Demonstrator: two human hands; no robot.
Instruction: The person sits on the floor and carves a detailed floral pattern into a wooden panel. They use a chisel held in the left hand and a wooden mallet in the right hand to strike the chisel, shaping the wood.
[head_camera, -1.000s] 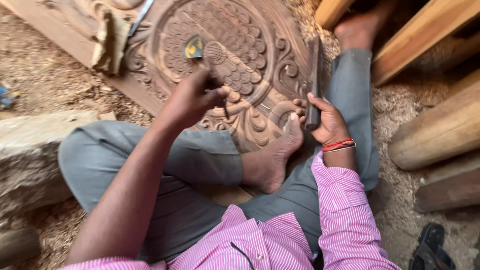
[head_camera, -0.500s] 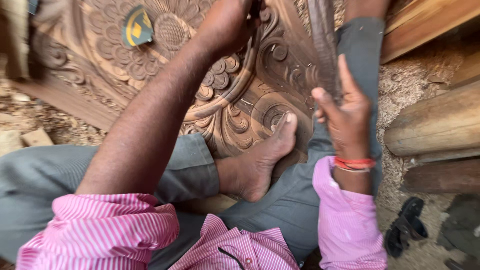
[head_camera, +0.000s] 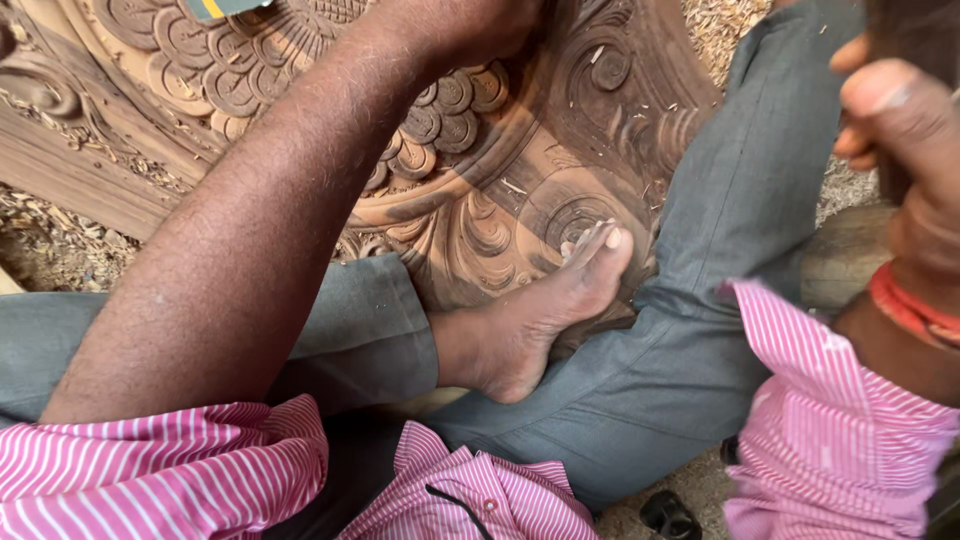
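A large carved wooden panel (head_camera: 480, 200) with round floral relief lies across my lap, and my bare foot (head_camera: 530, 320) rests on its lower edge. My left arm reaches up over the carving. My left hand (head_camera: 470, 25) sits on the panel at the top edge of the view, half cut off, so whatever is in it is hidden. My right hand (head_camera: 900, 140), with a red band (head_camera: 910, 310) at the wrist, is raised at the far right. Its fingers are closed around a dark wooden tool (head_camera: 915, 30) that runs out of the top of the view.
Wood shavings (head_camera: 60, 240) cover the ground at the left. A small green and yellow object (head_camera: 225, 8) lies on the panel at the top. A pale log (head_camera: 840, 255) lies behind my right leg, and a black item (head_camera: 668, 515) lies on the ground below.
The view has moved much closer to the panel. My left hand has slid up out of most of the view, and my right hand has lifted up and to the right with the dark tool.
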